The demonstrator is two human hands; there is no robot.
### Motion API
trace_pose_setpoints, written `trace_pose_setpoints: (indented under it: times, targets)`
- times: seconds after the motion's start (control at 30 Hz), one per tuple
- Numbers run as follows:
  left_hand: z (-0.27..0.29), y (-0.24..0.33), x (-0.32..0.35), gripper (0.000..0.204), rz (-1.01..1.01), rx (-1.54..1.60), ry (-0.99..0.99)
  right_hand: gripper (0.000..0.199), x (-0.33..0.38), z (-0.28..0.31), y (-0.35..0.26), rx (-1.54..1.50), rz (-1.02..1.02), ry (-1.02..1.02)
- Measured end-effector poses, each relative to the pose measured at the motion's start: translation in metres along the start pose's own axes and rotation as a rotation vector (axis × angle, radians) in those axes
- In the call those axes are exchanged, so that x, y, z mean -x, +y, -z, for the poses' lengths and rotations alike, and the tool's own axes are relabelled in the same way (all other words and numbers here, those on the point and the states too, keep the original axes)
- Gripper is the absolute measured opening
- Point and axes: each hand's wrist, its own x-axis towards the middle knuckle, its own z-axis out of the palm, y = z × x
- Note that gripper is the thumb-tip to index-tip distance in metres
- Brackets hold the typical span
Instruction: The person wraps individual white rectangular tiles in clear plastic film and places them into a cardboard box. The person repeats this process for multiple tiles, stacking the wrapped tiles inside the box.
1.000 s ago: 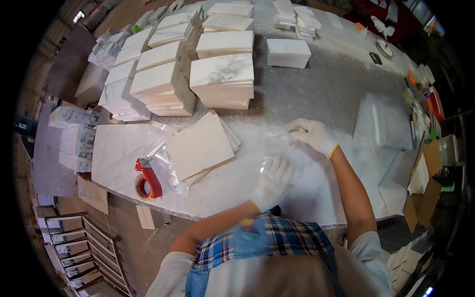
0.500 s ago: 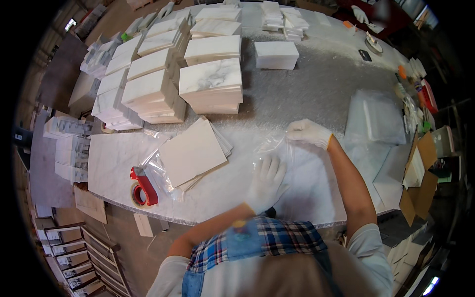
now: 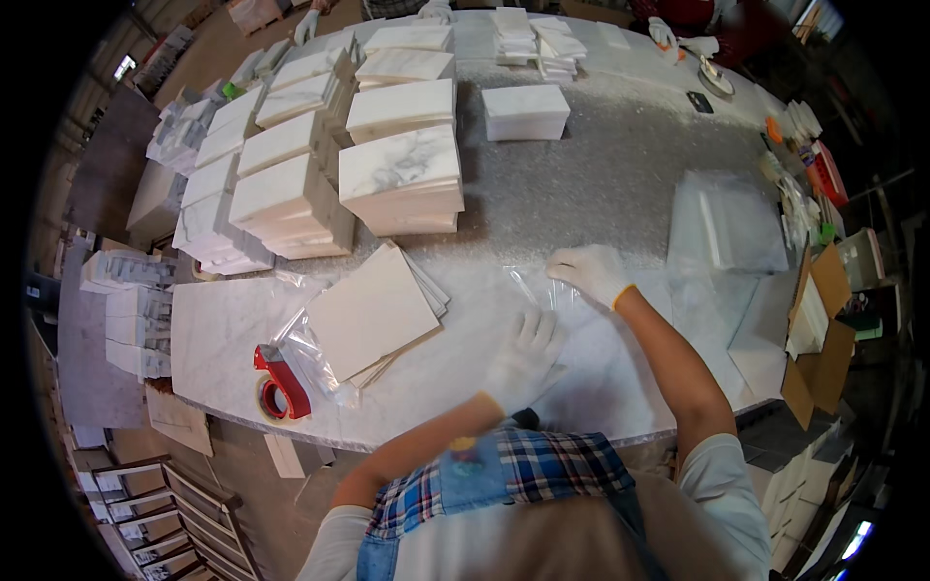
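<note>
A clear plastic bag (image 3: 528, 288) lies on the pale stone slab in front of me, its outline hard to make out. My right hand (image 3: 589, 273), in a white glove, has its fingers closed on the bag's far part. Nearer to me, my gloved left hand (image 3: 528, 356) rests flat with fingers stretched out, over or beside the bag's near part. Left of my hands is a small fanned pile of white tiles (image 3: 376, 312), partly on crumpled clear plastic (image 3: 308, 347). A red tape dispenser (image 3: 281, 384) lies at the pile's near left.
Tall stacks of white marble tiles (image 3: 402, 174) fill the far left. A lone short stack (image 3: 526, 113) stands farther back. Flat plastic bags (image 3: 727, 228) are piled at right, near an open cardboard box (image 3: 817, 329). Co-workers' gloved hands (image 3: 664, 34) show at the far edge.
My right hand has shifted slightly left and nearer, with the bag. My left hand stays almost in place. The view has moved a little; a co-worker's hands have moved at far right.
</note>
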Motion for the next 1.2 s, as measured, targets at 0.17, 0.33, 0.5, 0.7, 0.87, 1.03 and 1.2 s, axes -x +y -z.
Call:
trace_pose_setpoints:
  times: [0.17,0.33,0.5,0.7,0.87,1.03,1.2]
  targets:
    - [-0.023,0.005,0.011,0.066,0.067,-0.272,-0.046,0.030,0.011,-0.045,0.019,-0.026,0.019,0.167]
    - [-0.020,0.033,0.033,0.069,0.010,-0.132,-0.101,0.029,0.010,-0.050,0.031,0.121,0.167,0.281]
    - [-0.019,0.050,0.048,0.070,0.045,-0.097,-0.155,0.029,0.004,-0.037,0.015,0.325,0.262,0.289]
    - [-0.053,0.051,0.068,0.072,-0.044,-0.172,-0.193,0.028,-0.009,-0.026,0.013,0.440,0.356,0.301]
    - [-0.055,0.027,0.057,0.056,-0.299,-0.100,-0.053,0.028,-0.013,-0.023,0.022,0.380,0.366,0.311]
    - [-0.076,0.004,0.044,0.043,-0.562,-0.086,0.016,0.027,-0.015,-0.024,0.028,0.391,0.334,0.230]
    - [-0.065,-0.006,0.010,0.034,-0.705,0.142,-0.084,0.022,-0.014,-0.019,0.026,0.424,0.255,0.075]
